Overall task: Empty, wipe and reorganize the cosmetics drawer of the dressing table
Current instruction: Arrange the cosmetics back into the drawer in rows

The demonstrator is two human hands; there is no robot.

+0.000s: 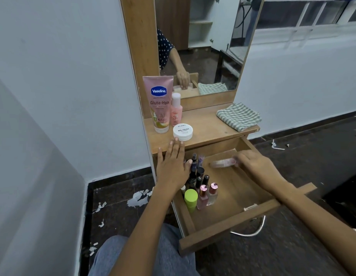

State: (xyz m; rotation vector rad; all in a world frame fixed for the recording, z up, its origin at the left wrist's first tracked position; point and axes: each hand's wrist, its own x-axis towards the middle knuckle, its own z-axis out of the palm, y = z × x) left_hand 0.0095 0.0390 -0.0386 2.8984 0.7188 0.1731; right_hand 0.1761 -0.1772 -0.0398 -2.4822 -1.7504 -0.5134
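Inside open drawer (pixel 229 198): right hand (pixel 254 166) pinching blurred pink bottle (pixel 223 162) near back wall; left hand (pixel 173 166) flat, fingers spread, beside upright nail polishes (pixel 203 188) at left wall. Risk: brushing and toppling those bottles.

Nail polish bottles (pixel 205 188) crowd the drawer's (pixel 229 226) left side; its right half lies bare, open from above.

Person seated at the dressing table: both forearms bare to the elbow, left hand (pixel 173 168) with pale-polished nails, right hand (pixel 254 166) blurred, grey-blue trousers (pixel 113 253); the mirror reflection shows a dark, white-dotted short sleeve (pixel 163 48).
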